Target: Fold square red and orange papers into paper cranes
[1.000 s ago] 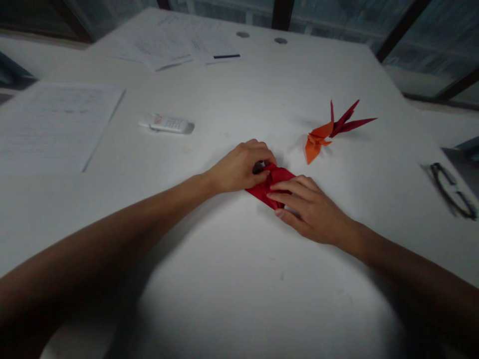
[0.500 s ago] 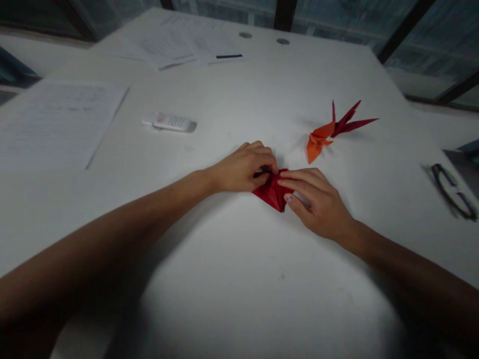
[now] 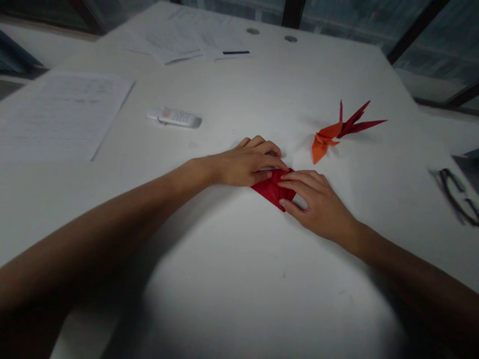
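Observation:
A folded piece of red origami paper (image 3: 272, 187) lies on the white table between my hands, its pointed corner toward me. My left hand (image 3: 254, 162) rests over its left and far edge, thumb and index finger pressing on the paper, the other fingers bent beyond it. From the right, my right hand (image 3: 314, 199) grips it, fingertips on top and thumb at the near corner. Fingers cover parts of the folds. Just beyond my right hand stands a finished origami figure (image 3: 327, 137), orange in front with long dark-red points behind.
A white remote control (image 3: 175, 117) lies left of the far middle. Printed sheets (image 3: 67, 117) are at the left, with more papers (image 3: 175, 40) at the back. Black-rimmed glasses (image 3: 458, 197) sit near the right edge. Two round holes (image 3: 253, 31) mark the table's far side.
My left index finger has straightened and slid right along the paper's far edge, flattening my left hand. My right hand keeps its hold. The whole view has shifted slightly.

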`<state>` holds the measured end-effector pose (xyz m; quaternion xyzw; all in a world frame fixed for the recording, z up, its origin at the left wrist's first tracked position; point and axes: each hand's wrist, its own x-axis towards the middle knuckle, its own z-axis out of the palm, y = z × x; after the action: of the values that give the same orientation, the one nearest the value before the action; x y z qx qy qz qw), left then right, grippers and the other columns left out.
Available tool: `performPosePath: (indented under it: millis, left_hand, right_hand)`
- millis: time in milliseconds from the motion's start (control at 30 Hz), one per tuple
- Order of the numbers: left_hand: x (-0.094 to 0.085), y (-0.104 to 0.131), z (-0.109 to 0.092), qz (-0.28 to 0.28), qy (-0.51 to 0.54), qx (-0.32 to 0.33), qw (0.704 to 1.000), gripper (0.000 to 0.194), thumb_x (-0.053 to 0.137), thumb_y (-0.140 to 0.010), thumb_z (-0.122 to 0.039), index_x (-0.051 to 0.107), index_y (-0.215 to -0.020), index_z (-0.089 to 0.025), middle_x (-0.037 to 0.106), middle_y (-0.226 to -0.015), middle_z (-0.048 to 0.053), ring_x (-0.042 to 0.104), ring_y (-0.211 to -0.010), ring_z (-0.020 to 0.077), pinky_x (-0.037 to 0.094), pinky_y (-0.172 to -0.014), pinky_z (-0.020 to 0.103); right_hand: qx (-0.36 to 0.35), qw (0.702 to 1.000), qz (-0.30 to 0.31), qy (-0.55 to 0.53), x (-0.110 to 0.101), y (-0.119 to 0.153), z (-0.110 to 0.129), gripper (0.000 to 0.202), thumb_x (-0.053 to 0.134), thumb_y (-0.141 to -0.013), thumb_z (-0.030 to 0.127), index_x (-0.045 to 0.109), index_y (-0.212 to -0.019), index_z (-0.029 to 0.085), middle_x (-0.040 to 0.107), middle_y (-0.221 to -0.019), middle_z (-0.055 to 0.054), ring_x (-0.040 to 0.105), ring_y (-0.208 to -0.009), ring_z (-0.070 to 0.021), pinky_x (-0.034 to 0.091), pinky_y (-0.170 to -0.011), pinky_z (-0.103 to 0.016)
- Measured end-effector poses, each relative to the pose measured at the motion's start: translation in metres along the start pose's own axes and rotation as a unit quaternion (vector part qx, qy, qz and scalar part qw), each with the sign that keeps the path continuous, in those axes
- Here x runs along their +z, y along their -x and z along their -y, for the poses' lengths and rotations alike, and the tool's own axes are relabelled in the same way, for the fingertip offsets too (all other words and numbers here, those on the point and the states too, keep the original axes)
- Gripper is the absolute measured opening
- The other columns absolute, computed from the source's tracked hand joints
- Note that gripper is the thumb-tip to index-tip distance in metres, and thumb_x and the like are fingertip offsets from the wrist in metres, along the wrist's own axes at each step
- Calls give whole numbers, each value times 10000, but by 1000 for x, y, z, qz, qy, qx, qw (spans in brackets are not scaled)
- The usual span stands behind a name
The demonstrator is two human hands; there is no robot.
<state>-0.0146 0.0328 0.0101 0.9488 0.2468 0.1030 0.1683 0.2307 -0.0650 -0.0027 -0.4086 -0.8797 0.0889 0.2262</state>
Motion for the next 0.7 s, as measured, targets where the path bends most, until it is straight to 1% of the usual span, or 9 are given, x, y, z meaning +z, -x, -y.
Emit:
performPosePath:
  millis: [67,167,233,300,400,467,533,600,700]
  left_hand:
    - [0,1,-1,7,-13,-15,1000,434,501,-993,-365,596,-1417,-384,531,-1483,78,434,-1297,322,285,-1095,499]
    - [0,2,-1,4,-20,-15,1000,441,503,-996,-425,590,-1427,-382,525,-1494,81,426,-1306,332,276,-1097,505]
    - [1,2,-1,-1,-21,-9,1000,461,543,-974,-466,596,-1423,-378,529,-1488,86,435,-1296,338,284,-1095,502]
    - [2,2,1,-5,-21,-4,1000,482,577,-950,-489,604,-1416,-371,528,-1490,92,437,-1291,348,296,-1088,503]
    - [2,2,2,-3,-20,-1,1000,490,583,-945,-494,595,-1425,-396,530,-1487,87,430,-1302,354,302,-1086,509]
    - [1,2,3,1,-12,-5,1000,506,600,-936,-501,583,-1436,-424,535,-1484,79,427,-1314,356,297,-1095,520]
    - [-1,1,3,3,7,-11,1000,496,621,-926,-514,607,-1415,-432,547,-1479,68,435,-1329,354,291,-1113,527]
    - [-2,1,5,-2,34,-12,999,422,607,-944,-508,666,-1352,-420,573,-1463,50,455,-1339,333,291,-1133,509]
    - [0,1,8,-26,56,-5,998,346,592,-964,-452,721,-1278,-384,607,-1436,45,487,-1326,306,309,-1136,475]
  right_hand:
    - [2,1000,10,4,0,0,0,341,693,-941,291,667,-1273,215,706,-1312,-105,619,-1213,-315,471,-1046,-525]
    - [-1,1000,18,13,-2,-1,0,385,711,-941,350,656,-1293,203,702,-1312,-110,621,-1207,-315,483,-1038,-524]
    - [-11,1000,8,23,-2,-1,1,403,727,-934,374,667,-1295,205,699,-1318,-116,619,-1213,-322,493,-1040,-530]
    - [-34,999,-8,31,-2,-1,1,372,732,-935,372,696,-1272,217,686,-1356,-120,596,-1269,-336,487,-1072,-545]
    - [-80,996,-12,26,-1,1,-1,240,691,-971,313,745,-1194,243,688,-1388,-102,567,-1358,-321,472,-1125,-548]
    - [-102,995,1,18,0,2,-3,206,659,-991,276,759,-1168,242,712,-1362,-94,596,-1349,-297,480,-1138,-532]
    - [-111,994,10,17,0,2,-4,220,649,-996,268,758,-1183,230,730,-1335,-98,630,-1317,-290,485,-1148,-530]
    - [-112,993,12,21,0,1,-4,243,649,-994,273,751,-1210,230,740,-1320,-98,647,-1301,-294,491,-1148,-540]
    - [-113,993,12,22,-1,1,-3,278,654,-988,272,731,-1253,235,733,-1336,-99,649,-1302,-299,500,-1143,-552]
